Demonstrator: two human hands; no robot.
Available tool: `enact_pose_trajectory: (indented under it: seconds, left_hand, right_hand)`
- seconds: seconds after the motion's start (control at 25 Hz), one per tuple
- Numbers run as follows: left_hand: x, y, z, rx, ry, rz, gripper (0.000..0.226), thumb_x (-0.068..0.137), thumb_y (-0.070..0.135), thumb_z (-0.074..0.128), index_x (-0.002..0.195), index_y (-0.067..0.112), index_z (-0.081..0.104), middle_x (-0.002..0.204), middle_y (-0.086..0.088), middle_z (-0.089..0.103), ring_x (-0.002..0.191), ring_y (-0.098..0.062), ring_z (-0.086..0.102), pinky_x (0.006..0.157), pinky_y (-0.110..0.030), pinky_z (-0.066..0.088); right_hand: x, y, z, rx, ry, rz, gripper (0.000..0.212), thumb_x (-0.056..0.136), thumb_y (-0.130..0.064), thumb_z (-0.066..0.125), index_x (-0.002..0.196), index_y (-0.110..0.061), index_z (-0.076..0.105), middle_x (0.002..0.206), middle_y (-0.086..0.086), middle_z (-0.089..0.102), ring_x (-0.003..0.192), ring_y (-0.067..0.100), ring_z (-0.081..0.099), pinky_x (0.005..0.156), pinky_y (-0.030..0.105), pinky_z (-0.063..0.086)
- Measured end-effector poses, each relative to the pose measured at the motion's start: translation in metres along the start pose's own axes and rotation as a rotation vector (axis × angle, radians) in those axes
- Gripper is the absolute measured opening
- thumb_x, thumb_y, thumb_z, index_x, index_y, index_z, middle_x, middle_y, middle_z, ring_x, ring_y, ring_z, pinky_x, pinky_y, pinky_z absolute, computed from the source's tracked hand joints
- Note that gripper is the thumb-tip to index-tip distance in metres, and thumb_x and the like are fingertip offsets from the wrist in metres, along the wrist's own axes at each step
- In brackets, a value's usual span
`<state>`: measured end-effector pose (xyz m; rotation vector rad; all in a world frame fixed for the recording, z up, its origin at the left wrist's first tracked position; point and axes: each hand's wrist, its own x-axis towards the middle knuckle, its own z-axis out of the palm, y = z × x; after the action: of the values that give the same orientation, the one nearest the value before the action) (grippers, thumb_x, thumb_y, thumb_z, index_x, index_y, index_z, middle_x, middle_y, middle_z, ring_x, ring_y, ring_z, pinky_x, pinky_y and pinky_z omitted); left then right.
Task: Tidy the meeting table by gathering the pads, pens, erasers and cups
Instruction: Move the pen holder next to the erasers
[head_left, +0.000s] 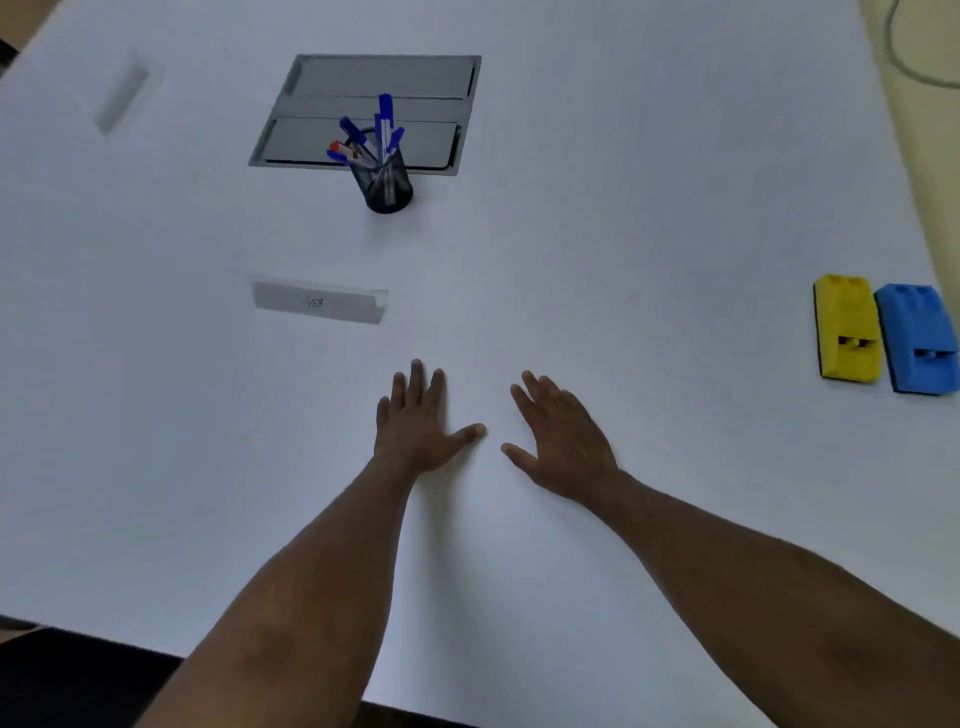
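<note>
Your left hand (415, 418) and right hand (563, 436) lie flat on the white worktop (571, 234), fingers straight, holding nothing. Well beyond your left hand stands the black mesh cup (387, 182) full of pens (382, 127). Far out to your right the yellow eraser (847, 327) and blue eraser (917, 338) lie side by side.

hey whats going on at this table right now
A person rests both hands flat on the white table, the left hand and right hand holding nothing. Pens stand in a black mesh cup ahead. A yellow eraser and a blue eraser lie side by side at the right.
</note>
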<state>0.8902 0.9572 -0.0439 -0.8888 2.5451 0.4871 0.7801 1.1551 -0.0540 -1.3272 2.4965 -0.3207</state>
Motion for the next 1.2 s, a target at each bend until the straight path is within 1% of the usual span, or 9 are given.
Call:
enact_pose_trajectory:
  seconds: [0.16,0.24,0.4,0.48,0.64,0.84,0.96,1.12,1.2]
  left_hand:
    - [0.007,-0.012,0.008,-0.031,0.034,0.017,0.121,0.057,0.100,0.023,0.149,0.035,-0.019,0.154,0.006,-0.036,0.144,-0.019,-0.030,0.115,-0.050,-0.013]
    - [0.008,-0.013,0.010,-0.037,0.052,0.025,0.122,0.055,0.102,0.020,0.149,0.035,-0.020,0.152,0.008,-0.038,0.143,-0.017,-0.032,0.113,-0.050,-0.015]
    - [0.009,-0.014,0.011,-0.055,0.021,0.024,0.123,0.054,0.102,0.020,0.148,0.035,-0.021,0.148,0.009,-0.044,0.140,-0.016,-0.037,0.112,-0.050,-0.018]
    - [0.010,-0.015,0.010,-0.060,-0.002,0.027,0.124,0.053,0.101,0.024,0.147,0.035,-0.024,0.145,0.009,-0.048,0.136,-0.015,-0.042,0.111,-0.050,-0.020]
    - [0.015,-0.020,0.006,-0.060,-0.047,0.065,0.131,0.049,0.102,0.031,0.143,0.036,-0.033,0.143,0.007,-0.052,0.133,-0.019,-0.048,0.110,-0.051,-0.022]
    - [0.020,-0.022,0.004,-0.047,-0.051,0.097,0.133,0.048,0.101,0.036,0.142,0.037,-0.033,0.144,0.007,-0.052,0.130,-0.020,-0.051,0.108,-0.051,-0.026]
    - [0.020,-0.021,0.004,-0.038,-0.046,0.100,0.133,0.049,0.100,0.037,0.143,0.036,-0.033,0.145,0.006,-0.051,0.131,-0.021,-0.050,0.108,-0.051,-0.026]
    - [0.020,-0.021,0.006,-0.021,-0.036,0.098,0.132,0.052,0.099,0.038,0.143,0.035,-0.033,0.146,0.004,-0.050,0.131,-0.021,-0.050,0.109,-0.052,-0.025]
    - [0.021,-0.022,0.007,-0.019,-0.029,0.102,0.132,0.052,0.099,0.038,0.143,0.035,-0.033,0.146,0.004,-0.050,0.132,-0.022,-0.049,0.109,-0.052,-0.025]
  right_hand:
    - [0.013,-0.004,0.013,-0.043,-0.013,0.018,0.072,0.094,-0.060,0.026,0.153,-0.022,0.011,0.163,-0.001,0.003,0.150,0.018,0.001,0.120,0.034,0.000]
    - [0.019,-0.004,0.013,-0.062,-0.006,0.000,0.071,0.095,-0.059,0.026,0.153,-0.020,0.014,0.163,-0.001,0.006,0.150,0.017,0.004,0.120,0.034,0.001]
    - [0.065,-0.012,-0.003,0.031,0.192,0.059,0.058,0.094,-0.041,0.049,0.141,-0.007,0.044,0.151,0.012,0.040,0.141,0.027,0.035,0.118,0.041,0.022]
    - [0.109,-0.022,-0.021,0.125,0.282,0.113,0.054,0.093,-0.035,0.053,0.138,-0.005,0.047,0.146,0.013,0.045,0.137,0.029,0.040,0.116,0.041,0.027]
    - [0.222,-0.047,-0.060,0.308,0.303,0.121,0.059,0.090,-0.033,0.056,0.141,-0.009,0.040,0.148,0.009,0.042,0.134,0.027,0.040,0.109,0.041,0.035]
    - [0.336,-0.073,-0.086,0.559,0.235,0.152,0.088,0.077,-0.042,0.073,0.145,-0.013,0.026,0.149,0.010,0.038,0.135,0.025,0.038,0.105,0.034,0.036]
    - [0.382,-0.079,-0.085,0.707,0.229,0.205,0.101,0.069,-0.040,0.081,0.146,-0.014,0.021,0.148,0.012,0.035,0.133,0.025,0.038,0.097,0.026,0.035]
    - [0.416,-0.075,-0.076,0.732,0.210,0.237,0.108,0.064,-0.038,0.084,0.146,-0.015,0.017,0.146,0.011,0.037,0.130,0.024,0.041,0.104,0.032,0.041]
    - [0.427,-0.075,-0.074,0.745,0.241,0.224,0.104,0.061,-0.040,0.084,0.141,-0.014,0.023,0.138,0.008,0.045,0.121,0.020,0.049,0.098,0.031,0.048]
